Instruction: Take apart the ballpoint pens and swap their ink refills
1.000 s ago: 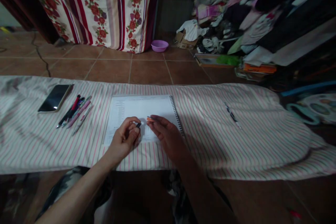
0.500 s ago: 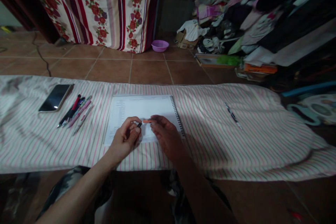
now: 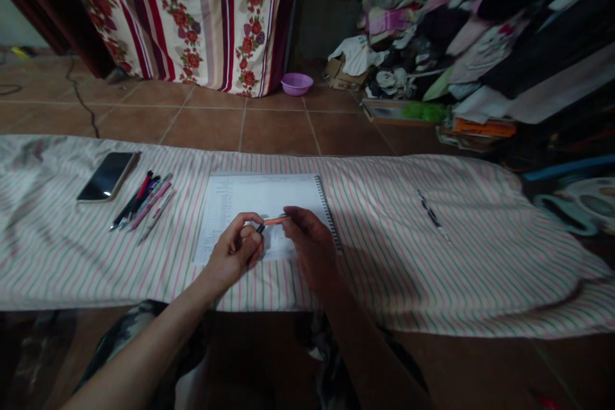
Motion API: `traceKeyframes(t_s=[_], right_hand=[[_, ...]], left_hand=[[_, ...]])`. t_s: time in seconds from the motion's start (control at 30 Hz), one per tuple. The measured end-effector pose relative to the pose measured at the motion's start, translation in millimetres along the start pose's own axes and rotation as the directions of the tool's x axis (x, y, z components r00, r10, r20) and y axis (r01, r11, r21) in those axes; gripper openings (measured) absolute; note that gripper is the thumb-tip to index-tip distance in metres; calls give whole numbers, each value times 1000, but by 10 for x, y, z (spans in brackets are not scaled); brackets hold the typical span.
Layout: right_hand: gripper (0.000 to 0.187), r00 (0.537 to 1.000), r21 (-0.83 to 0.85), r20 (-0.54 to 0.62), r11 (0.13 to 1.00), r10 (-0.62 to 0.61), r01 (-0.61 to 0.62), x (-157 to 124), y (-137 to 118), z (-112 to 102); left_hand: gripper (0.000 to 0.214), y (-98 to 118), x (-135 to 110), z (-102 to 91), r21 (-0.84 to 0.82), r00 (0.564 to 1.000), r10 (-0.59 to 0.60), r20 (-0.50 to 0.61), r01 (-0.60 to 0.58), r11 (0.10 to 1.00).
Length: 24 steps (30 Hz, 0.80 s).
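Over the notebook [image 3: 269, 189], my left hand [image 3: 236, 248] pinches a small black piece [image 3: 260, 229], perhaps a pen's cap or end, between thumb and fingers. My right hand [image 3: 312, 245] is closed on a slim orange pen [image 3: 275, 221], which points left to the black piece. Whether the two parts are joined or only touching, I cannot tell. The spiral-bound notebook lies open beneath both hands, with print down its left side and faint marks near the hands.
Left of the notebook lie several pens [image 3: 144, 205] and a dark phone [image 3: 108, 176]. A black-and-white pen [image 3: 432, 214] rests to the right on the striped cloth [image 3: 375, 269]. Beyond, on the tiled floor, are a purple basin [image 3: 296, 84] and heaped clothes [image 3: 432, 32].
More of the orange pen shows between my hands, as the right fingers have shifted right along it. The whole view has shifted slightly.
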State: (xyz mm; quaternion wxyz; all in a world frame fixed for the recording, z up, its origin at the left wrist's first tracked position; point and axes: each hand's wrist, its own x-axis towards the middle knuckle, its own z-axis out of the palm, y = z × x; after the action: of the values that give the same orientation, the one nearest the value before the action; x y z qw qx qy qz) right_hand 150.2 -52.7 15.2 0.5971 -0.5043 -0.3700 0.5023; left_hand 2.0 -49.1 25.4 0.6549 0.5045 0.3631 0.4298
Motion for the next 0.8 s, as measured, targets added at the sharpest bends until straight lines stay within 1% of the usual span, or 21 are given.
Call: traceKeyframes(t_s=[0.07, 0.2, 0.3, 0.37, 0.5, 0.7, 0.8], right_hand=[[20, 1000, -24, 6, 999, -26, 26, 9, -10, -13], [18, 998, -131, 32, 990, -56, 59, 17, -52, -37], [18, 997, -177, 13, 981, -78, 80, 10, -83, -40], [18, 995, -193, 5, 977, -97, 96, 3, -97, -39], [17, 993, -211, 33, 971, -110, 115, -3, -100, -33], [16, 990, -219, -6, 967, -137, 133, -9, -78, -3], [17, 986, -258, 14, 952, -168, 166, -14, -80, -9]], left_hand=[[25, -2, -1, -2, 1, 1000, 6, 6, -6, 1000], [24, -9, -1, -4, 3, 1000, 15, 9, -15, 1000], [23, -18, 4, -9, -16, 1000, 8, 14, -8, 1000], [22, -21, 7, -14, -33, 1000, 4, 20, -3, 999], [22, -12, 11, -17, -71, 1000, -10, 10, 11, 997], [25, 7, 18, -1, -152, 999, -34, 6, 35, 988], [29, 9, 22, 6, -177, 1000, -30, -3, 29, 984]])
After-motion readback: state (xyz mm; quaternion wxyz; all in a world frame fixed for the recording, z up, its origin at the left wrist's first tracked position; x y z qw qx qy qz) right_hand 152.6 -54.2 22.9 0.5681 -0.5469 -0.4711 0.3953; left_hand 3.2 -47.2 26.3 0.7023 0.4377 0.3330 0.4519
